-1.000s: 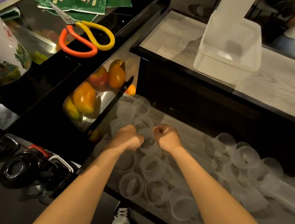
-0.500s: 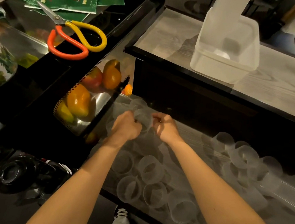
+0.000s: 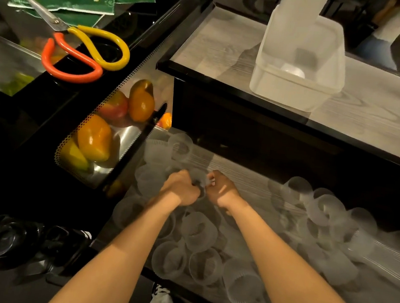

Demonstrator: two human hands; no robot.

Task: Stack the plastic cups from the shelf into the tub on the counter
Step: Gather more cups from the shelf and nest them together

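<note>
**Tub at 1 o'clock from the held cup**

A clear cup is held low over the shelf; its axis is lost in blur. It is gripped by the curled fingers of the left hand at 7 o'clock and, it seems, pinched at the rim by the right hand at 4 o'clock. All round are scattered loose cups. The tub, with a tall white stack in it, is set on the counter above, at 1 o'clock. The right hand is judged nearer.

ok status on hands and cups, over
Left hand and right hand both gripping one clear cup, low over the shelf. Tub on counter holds a tall stack; many loose cups on shelf. Counter edge overhangs the lift path.
</note>
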